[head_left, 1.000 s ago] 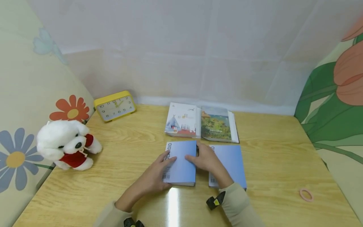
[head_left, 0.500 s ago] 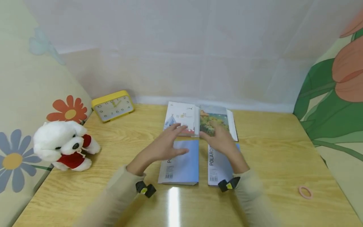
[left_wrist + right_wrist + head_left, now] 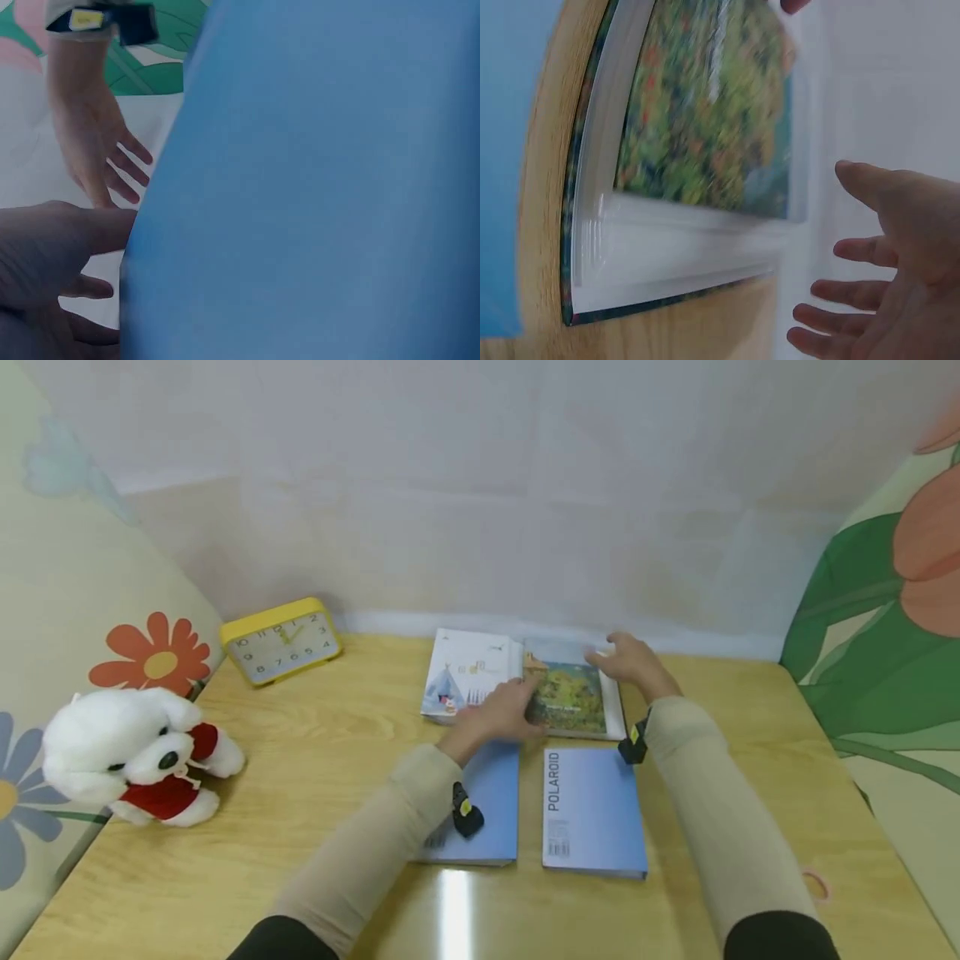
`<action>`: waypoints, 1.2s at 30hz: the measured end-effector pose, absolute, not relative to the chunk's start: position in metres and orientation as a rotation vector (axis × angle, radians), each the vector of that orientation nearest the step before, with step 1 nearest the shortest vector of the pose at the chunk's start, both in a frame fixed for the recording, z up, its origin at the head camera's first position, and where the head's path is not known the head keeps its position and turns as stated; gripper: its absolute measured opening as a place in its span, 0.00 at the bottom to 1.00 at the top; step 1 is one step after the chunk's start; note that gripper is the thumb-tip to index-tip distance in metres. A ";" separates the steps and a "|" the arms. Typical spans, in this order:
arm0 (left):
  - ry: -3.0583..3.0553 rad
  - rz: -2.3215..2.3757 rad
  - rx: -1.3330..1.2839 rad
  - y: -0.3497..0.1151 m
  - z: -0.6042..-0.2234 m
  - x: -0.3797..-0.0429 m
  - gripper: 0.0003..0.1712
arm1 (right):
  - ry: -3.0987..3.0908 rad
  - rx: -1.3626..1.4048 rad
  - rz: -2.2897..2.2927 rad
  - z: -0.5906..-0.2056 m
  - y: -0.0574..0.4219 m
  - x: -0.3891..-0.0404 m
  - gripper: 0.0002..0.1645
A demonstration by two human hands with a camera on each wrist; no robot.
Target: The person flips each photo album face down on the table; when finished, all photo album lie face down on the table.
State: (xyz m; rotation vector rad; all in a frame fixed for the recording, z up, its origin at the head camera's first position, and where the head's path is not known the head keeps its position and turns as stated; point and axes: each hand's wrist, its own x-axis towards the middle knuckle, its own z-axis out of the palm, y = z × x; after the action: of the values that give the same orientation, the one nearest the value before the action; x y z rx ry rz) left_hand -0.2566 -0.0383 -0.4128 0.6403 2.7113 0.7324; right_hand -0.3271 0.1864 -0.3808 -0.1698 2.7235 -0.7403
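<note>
A photo album with a garden-and-sea cover point(image 3: 566, 702) lies at the back of the table, its clear sleeves showing at the right side in the right wrist view. My right hand point(image 3: 633, 664) is just beyond its far right corner, fingers spread and apart from it point(image 3: 907, 262). At its left edge is my left hand point(image 3: 502, 710), slightly blurred, overlapping the white album with a tent picture point(image 3: 450, 681). Two blue POLAROID albums lie nearer me; my left forearm partly covers the left one point(image 3: 498, 810), while the right blue album point(image 3: 596, 814) is mostly uncovered.
A white plush dog point(image 3: 135, 760) in red sits at the left, with a yellow clock point(image 3: 281, 642) behind it. At the right, my sleeve partly hides a pink ring point(image 3: 817, 887). White cloth point(image 3: 465, 527) hangs behind the wooden table point(image 3: 322, 793).
Both hands have left the left blue album and reached to the back albums. The right hand swung out to the far right corner of the garden album; the left moved to its left edge.
</note>
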 end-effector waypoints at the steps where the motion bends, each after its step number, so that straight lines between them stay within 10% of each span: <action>1: 2.725 0.729 0.625 -0.037 -0.417 -0.257 0.51 | 2.700 -0.164 -0.750 -0.384 0.188 -0.329 0.44; 36: 2.781 1.278 0.702 -0.034 -0.387 -0.231 0.54 | 2.452 -0.230 -1.287 -0.391 0.158 -0.318 0.52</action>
State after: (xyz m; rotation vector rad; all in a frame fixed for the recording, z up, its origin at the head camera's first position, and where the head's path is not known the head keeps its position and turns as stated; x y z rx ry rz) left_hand -0.2305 -0.0340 -0.3867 0.7023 2.7811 1.2777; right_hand -0.3180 0.1582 -0.3906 -0.2295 2.4517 -1.2866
